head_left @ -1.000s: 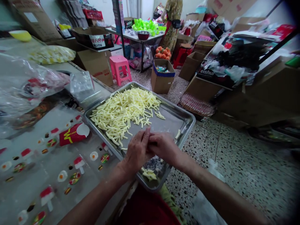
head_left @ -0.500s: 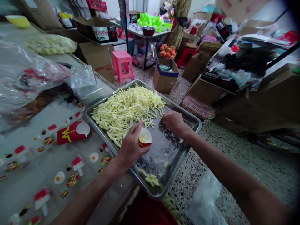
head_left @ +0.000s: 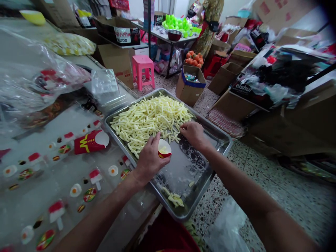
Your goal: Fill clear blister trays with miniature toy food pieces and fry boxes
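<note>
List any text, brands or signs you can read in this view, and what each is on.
"eishu": white letters on the black box right of the tray, cut off at the left.
Yellow "M" mark: on the red carton lying on the table.
"eisha" or similar: dark box on the far table, too small to be sure.
White label on the black box at the back: unreadable.

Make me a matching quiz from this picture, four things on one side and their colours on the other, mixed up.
Things:
1. stool
2. fries
3. tray
4. small carton in the left hand

Colours:
A. silver
B. red and white
C. pink
D. pale yellow

Pairs: 1-C, 2-D, 3-A, 4-B
</note>
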{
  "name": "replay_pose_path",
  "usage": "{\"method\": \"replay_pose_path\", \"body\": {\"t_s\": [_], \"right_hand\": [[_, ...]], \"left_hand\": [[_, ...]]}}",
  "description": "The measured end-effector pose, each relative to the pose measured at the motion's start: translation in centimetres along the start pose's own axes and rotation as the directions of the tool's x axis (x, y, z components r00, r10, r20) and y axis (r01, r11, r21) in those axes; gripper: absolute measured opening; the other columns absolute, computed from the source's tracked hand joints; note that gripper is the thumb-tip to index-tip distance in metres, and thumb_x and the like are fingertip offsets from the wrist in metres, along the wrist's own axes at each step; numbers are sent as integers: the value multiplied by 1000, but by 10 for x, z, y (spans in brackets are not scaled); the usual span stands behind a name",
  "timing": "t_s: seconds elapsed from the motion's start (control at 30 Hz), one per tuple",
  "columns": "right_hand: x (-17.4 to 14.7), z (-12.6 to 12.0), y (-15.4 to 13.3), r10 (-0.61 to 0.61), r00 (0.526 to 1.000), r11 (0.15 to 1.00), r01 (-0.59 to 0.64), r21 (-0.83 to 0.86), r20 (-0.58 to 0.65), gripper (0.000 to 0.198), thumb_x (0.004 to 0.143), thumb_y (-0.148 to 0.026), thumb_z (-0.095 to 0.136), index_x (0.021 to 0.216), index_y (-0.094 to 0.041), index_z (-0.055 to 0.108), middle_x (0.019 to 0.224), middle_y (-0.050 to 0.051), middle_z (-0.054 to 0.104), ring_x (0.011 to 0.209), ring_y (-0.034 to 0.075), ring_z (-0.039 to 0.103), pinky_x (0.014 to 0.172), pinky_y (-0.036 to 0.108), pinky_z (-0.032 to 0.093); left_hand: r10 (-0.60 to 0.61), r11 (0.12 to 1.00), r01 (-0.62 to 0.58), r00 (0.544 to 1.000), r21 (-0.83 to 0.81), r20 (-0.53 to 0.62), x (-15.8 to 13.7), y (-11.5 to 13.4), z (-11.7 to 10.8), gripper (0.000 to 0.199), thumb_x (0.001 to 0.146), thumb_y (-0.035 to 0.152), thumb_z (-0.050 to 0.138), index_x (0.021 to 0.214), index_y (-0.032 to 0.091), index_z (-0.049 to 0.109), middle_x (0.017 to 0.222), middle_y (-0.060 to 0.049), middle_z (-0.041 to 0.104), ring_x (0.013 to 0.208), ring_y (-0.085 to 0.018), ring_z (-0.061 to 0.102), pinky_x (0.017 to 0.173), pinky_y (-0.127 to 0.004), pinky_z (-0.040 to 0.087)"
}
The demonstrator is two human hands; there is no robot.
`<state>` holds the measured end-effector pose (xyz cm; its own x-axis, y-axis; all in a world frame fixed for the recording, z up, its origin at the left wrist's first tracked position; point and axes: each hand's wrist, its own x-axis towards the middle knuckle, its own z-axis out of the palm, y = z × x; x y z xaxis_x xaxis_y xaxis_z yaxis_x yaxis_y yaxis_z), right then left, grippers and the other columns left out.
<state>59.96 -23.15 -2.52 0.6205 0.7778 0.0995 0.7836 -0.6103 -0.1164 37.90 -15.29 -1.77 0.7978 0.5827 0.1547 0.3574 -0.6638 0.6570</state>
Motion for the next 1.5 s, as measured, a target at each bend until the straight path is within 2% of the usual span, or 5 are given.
{"method": "replay_pose_path", "body": {"t_s": [0.37,0.7,0.93,1.33,1.5], "right_hand": [[-5,-18,2,158,987,783,-139,606,22,22,70,-24,71,89,-13,78,72,3,71,63,16,60,59,25,41],[-89,-43,-117,-459,878,717,458,526,-140,22,87,-13,55,87,-19,76,93,8,74,86,21,64,85,36,46],[-116,-49,-214,-364,925,614,323,720,-105,23,74,-16,63,96,-23,61,82,0,73,73,20,68,64,29,46],[-201,-16,-433,-845,508,123,492,862,-169,27,89,-44,61,102,-25,76,103,10,66,80,22,63,64,33,50],[-219,5,-538,-929,365,171,274,946,63,24,89,-38,60,92,-18,74,74,4,70,66,19,64,60,28,48]], "left_hand": [[11,1000,-11,1000,-7,8,3,1,-7,86,66,31,78,144,13,44,126,-14,58,114,-30,60,99,-41,49],[-115,990,129,971,56,-209,-44,2,-28,84,67,26,72,144,12,43,122,-14,58,109,-30,61,96,-40,51],[-175,980,198,907,22,-384,-119,-26,-84,88,71,30,73,149,16,35,124,-14,57,111,-29,59,98,-41,49],[-459,850,489,502,-197,-733,-321,-128,-225,100,63,36,84,150,19,38,119,-10,56,108,-26,59,95,-38,50],[-523,800,578,543,-160,-657,-390,-181,-286,112,54,38,91,151,20,37,128,-13,57,117,-27,58,98,-41,49]]}}
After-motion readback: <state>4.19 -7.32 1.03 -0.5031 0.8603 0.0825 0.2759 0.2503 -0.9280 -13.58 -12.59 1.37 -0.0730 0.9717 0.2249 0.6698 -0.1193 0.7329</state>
